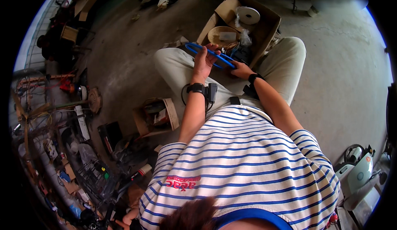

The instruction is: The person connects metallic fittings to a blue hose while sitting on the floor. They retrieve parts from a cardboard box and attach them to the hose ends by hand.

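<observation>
A bright blue cable (192,47), bent into a long narrow loop, is held above my knees; whether it is cable or thin tubing is hard to tell. My left hand (202,64) has its palm turned up with the loop running through its curled fingers. At the loop's right end, the fingers of my right hand (242,69) are closed on the blue strands. Just beyond both hands stands an open cardboard box (271,21). Inside it lie a white reel (249,16), a round tan basket-like piece (216,35), clear plastic wrapping and dark cords.
A smaller open box (171,113) with mixed items stands left of my lap. Shelving and piled tools (82,147) crowd the left side. A white machine or vehicle part (359,172) is at the lower right. Cardboard pieces (87,2) lie at the far left.
</observation>
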Action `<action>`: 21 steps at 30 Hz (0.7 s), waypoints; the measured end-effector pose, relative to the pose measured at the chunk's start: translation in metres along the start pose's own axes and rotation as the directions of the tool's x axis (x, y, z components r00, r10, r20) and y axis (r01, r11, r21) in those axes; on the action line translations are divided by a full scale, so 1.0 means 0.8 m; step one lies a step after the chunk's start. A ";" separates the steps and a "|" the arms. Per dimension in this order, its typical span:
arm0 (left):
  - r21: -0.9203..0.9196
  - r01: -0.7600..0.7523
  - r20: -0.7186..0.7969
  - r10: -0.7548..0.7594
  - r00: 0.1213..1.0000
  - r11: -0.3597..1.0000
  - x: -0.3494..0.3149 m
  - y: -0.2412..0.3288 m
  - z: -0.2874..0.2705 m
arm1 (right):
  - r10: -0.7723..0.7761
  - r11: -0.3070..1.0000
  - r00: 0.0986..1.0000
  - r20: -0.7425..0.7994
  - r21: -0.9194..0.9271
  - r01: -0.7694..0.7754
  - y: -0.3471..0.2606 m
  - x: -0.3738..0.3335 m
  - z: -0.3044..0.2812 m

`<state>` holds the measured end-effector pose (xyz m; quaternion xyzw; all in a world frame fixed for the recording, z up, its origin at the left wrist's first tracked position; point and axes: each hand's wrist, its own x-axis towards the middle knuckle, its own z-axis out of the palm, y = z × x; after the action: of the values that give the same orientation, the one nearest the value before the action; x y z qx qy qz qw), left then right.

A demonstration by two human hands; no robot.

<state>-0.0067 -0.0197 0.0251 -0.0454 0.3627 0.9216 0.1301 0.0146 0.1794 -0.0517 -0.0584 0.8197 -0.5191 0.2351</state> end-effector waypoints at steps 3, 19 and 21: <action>0.017 0.043 0.140 -0.045 0.989 0.999 0.001 -0.007 0.014 | -0.066 0.979 0.997 -0.043 -0.195 0.057 0.001 -0.001 -0.006; 0.065 -0.028 0.085 0.023 0.996 0.997 -0.004 -0.001 0.005 | -0.053 0.994 0.998 0.025 -0.094 0.055 -0.002 0.002 0.004; 0.033 -0.021 0.091 0.018 0.996 0.999 -0.004 0.001 0.004 | -0.056 0.982 0.998 0.040 -0.176 0.062 0.005 0.003 0.003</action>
<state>-0.0039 -0.0186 0.0284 0.0021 0.3725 0.9177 0.1380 0.0141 0.1784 -0.0573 -0.1123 0.8563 -0.4497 0.2278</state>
